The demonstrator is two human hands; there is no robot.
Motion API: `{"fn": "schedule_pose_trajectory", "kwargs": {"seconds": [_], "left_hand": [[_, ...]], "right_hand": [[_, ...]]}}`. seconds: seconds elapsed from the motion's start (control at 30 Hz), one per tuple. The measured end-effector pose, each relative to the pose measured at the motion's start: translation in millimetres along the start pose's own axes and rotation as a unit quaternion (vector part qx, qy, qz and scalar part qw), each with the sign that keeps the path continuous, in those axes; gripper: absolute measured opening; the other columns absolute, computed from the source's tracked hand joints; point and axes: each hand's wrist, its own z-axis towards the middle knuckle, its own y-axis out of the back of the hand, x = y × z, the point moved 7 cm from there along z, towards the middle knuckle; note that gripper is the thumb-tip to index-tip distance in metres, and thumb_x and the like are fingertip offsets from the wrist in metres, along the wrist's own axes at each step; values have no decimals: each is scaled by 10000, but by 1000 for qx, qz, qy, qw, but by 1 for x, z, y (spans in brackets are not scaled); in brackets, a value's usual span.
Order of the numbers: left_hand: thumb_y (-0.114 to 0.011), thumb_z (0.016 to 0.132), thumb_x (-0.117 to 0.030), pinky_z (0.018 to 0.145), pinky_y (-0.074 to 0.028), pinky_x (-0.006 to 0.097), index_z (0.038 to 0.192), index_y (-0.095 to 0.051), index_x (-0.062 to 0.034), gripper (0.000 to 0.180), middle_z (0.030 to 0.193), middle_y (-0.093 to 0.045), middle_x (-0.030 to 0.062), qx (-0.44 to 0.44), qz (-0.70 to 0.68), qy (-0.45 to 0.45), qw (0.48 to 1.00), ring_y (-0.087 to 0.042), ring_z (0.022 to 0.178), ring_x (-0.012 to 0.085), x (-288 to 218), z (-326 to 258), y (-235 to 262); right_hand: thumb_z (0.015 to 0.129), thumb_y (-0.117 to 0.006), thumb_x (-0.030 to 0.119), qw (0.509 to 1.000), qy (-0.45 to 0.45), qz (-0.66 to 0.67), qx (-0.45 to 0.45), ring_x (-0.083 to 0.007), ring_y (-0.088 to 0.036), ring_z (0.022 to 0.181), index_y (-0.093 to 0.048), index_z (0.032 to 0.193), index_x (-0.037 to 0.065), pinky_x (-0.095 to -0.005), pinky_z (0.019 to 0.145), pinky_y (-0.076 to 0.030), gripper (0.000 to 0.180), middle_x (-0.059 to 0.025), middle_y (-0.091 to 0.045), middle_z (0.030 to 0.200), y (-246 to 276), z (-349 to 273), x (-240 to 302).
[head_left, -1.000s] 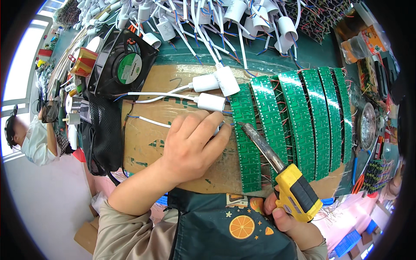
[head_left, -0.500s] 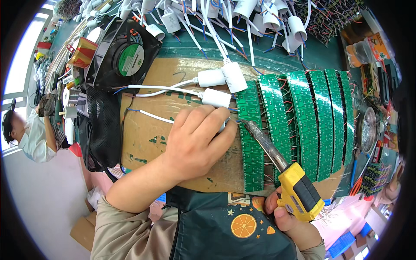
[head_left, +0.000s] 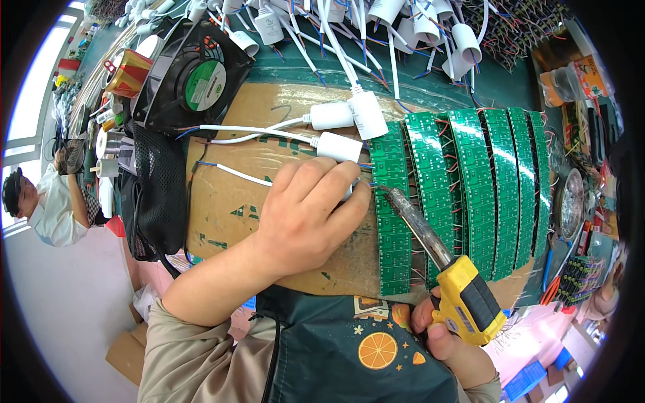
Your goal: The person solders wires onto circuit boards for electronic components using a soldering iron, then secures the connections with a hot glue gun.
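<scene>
My left hand (head_left: pixel 306 218) is closed around a white plastic cylinder on a white cable (head_left: pixel 242 176), mostly hidden under the fingers. Its thin wire ends reach the left edge of the nearest green circuit board strip (head_left: pixel 394 269). In my right hand (head_left: pixel 440 330) is a yellow and black soldering iron (head_left: pixel 470 305), its metal tip touching or just above that edge, where the wires meet it. Exactly what the tip touches is too small to tell. Just beyond my left hand lie white cylinders with cables (head_left: pixel 339 146), two of them joined to wires at the board.
Several more green board strips (head_left: pixel 470 201) stand in a row to the right on cardboard (head_left: pixel 222 201). A black fan (head_left: pixel 195 84) and a black mesh bag (head_left: pixel 158 195) are at left. White cylinders (head_left: pixel 386 10) pile up at the back. Another person (head_left: pixel 57 208) sits far left.
The whole view has shifted slightly. Both hands, the soldering iron and the boards keep nearly the same positions relative to each other.
</scene>
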Motion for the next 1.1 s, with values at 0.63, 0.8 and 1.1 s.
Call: {"fn": "schedule_pose_trajectory", "kwargs": {"seconds": [0.63,0.8,1.1], "left_hand": [[-746,678,-91,743,-463,362,965,-703,-81,290,1041,-624,66,1,12,-3,1000,-604,906,250,-1,-1,-1],[-748,675,-93,745,-463,361,963,-705,-90,291,1039,-622,63,4,19,-5,1000,-606,904,248,-1,0,-1],[-755,668,-100,737,-447,355,951,-706,-114,288,1038,-622,47,-2,40,-4,999,-609,887,235,-2,1,-1]], "right_hand": [[875,-753,450,997,53,61,-20,-162,-537,712,-337,1446,76,-322,607,-483,799,-15,-514,803,-1,-2,4],[862,-765,463,995,61,71,-19,-156,-532,699,-335,1451,86,-319,598,-480,821,-10,-508,797,-2,1,3],[863,-765,464,991,94,99,-5,-153,-523,681,-332,1464,97,-317,581,-472,827,-9,-501,788,-4,4,2]]}}
